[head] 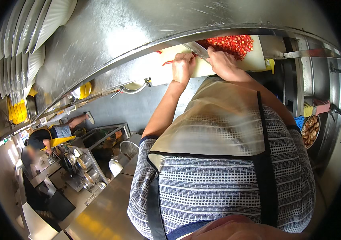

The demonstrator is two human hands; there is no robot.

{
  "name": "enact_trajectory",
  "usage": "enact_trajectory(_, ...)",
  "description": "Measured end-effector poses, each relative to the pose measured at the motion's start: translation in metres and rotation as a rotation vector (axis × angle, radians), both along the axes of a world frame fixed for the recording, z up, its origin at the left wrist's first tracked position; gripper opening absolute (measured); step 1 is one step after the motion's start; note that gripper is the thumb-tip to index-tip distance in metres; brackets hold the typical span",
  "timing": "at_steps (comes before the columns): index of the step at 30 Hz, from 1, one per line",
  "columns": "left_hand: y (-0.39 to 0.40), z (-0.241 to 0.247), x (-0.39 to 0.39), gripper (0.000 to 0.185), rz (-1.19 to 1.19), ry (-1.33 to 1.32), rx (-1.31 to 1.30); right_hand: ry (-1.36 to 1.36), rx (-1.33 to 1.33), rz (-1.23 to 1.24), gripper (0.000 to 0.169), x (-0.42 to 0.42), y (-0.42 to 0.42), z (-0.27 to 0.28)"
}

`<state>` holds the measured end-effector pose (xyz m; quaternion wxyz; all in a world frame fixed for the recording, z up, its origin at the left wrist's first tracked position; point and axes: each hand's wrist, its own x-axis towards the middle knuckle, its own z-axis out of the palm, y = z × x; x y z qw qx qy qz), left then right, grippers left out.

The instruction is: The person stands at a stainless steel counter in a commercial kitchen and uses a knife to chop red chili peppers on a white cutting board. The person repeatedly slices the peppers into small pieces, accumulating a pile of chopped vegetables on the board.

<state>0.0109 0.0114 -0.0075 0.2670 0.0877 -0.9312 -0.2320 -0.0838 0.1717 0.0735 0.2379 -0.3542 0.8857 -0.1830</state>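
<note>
My right hand (221, 63) grips a broad-bladed kitchen knife (195, 48) over a pale cutting board (259, 61). Against the board, left of the blade, my left hand (183, 67) has its fingers curled on a red chili pepper, whose tip shows beside the blade. Another slim red chili (167, 63) lies on the board just left of that hand, and a bit of red shows farther back. A large heap of chopped red chilies (233, 45) with pale seeds covers the board beyond the knife and my right hand.
A steel shelf (164, 18) overhangs the board's far edge, with stacked white plates (23, 30) at left. A yellow-handled item (270, 64) lies by the board's right end. A bowl of brown sliced food (310, 130) stands at right. Another person (40, 138) works at far left near pans.
</note>
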Motion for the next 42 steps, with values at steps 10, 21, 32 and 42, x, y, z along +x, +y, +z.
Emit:
enact_trajectory(10,0.0,0.002,-0.003,0.009,-0.056,-0.002,-0.012,0.024,0.14,-0.038,0.021,0.014,0.017,-0.014)
enact_trajectory(21,-0.002,0.002,0.003,0.013,-0.055,0.002,0.043,0.001,0.098,-0.016,0.025,0.008,0.012,0.005)
enact_trajectory(32,-0.004,0.007,0.003,0.012,-0.111,-0.009,0.059,-0.077,0.052,-0.066,0.023,0.008,0.007,-0.012)
enact_trajectory(42,-0.064,0.038,0.057,0.024,0.141,-0.165,-0.008,-0.079,-0.112,-0.023,0.024,0.008,0.023,-0.002)
